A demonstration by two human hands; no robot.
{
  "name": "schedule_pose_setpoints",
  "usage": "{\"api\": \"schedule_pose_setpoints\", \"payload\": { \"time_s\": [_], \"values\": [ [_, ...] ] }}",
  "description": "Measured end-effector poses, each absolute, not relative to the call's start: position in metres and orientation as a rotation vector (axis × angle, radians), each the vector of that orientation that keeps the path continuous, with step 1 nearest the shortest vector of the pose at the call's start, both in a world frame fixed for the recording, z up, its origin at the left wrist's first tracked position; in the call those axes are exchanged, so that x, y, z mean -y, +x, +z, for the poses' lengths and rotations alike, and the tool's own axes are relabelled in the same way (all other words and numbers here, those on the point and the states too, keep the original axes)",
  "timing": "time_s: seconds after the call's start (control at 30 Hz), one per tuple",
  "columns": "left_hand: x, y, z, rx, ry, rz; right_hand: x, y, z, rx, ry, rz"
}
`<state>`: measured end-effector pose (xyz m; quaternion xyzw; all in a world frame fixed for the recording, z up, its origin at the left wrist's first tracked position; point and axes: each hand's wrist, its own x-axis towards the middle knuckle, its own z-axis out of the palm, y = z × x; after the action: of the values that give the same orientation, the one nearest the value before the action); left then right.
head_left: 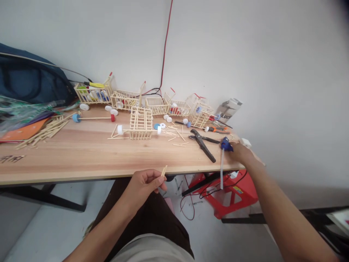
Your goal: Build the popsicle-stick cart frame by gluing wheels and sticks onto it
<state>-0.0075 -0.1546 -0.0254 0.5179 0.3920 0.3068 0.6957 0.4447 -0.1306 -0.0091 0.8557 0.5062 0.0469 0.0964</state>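
Observation:
My left hand (148, 182) is just in front of the table's front edge, pinching a few short wooden sticks (164, 171) upright between thumb and fingers. At the right end of the table my right hand (241, 153) is closed round a blue glue gun (225, 144). Its fingers are mostly hidden behind the hand and the tool. A long whitish glue stick (221, 169) sticks out of the gun and hangs past the table edge. Left of the gun lie black-handled pliers (203, 145). A stick-built cart (141, 122) with white cap wheels lies mid-table.
Several stick carts (94, 94) line the wall. Loose sticks (178, 136) lie near the pliers, and a stick pile (51, 131) lies at left by a blue bag (29, 76). An axle with caps (95, 118) rests nearby. Under the table stands a red stool (237, 203) among cables.

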Motion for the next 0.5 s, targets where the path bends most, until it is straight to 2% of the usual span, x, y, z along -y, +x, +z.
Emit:
{"api": "schedule_pose_setpoints", "payload": {
  "time_s": [0.33, 0.5],
  "values": [
    [0.153, -0.006, -0.032, -0.870, 1.154, 0.687, 0.132, 0.455, -0.010, -1.578, 2.522, 0.149],
    [0.153, -0.008, -0.029, -0.873, 1.156, 0.684, 0.136, 0.433, -0.004, -1.752, 2.531, 0.304]
  ]
}}
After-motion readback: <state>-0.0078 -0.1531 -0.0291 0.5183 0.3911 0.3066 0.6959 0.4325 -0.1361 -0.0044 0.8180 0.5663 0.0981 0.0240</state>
